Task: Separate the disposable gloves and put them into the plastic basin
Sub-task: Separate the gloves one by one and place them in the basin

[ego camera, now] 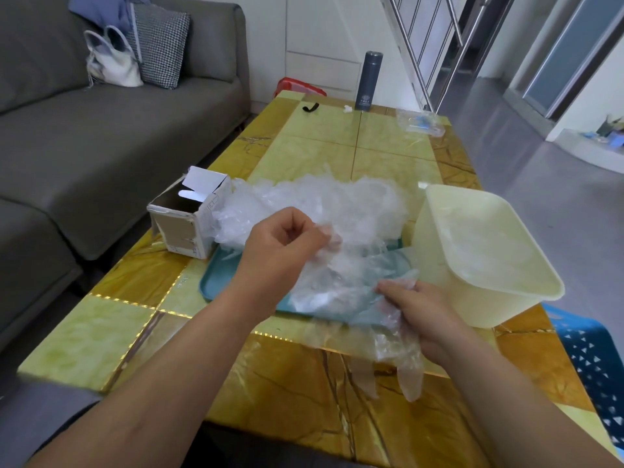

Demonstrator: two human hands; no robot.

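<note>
Big grey sofa point(101, 130) filling the upper left of the frame, with a white bag point(113, 64) and a checked pillow point(160, 45) on it. Yellow shiny table point(337, 146) in the middle. Pale plastic basin point(486, 251) at middle right, with something thin and clear inside, hard to tell. Blue-green tray point(216, 282) just left of it, with a fluffy pile of clear gloves point(320, 204) on top. Torn cardboard box point(185, 221) touching the pile's left side. Dark bottle point(368, 81) far back, top middle. Left hand point(280, 251) pinching the pile. Right hand point(425, 312) closed on one loose glove point(401, 352), hanging down over the table, low right of middle.
</note>
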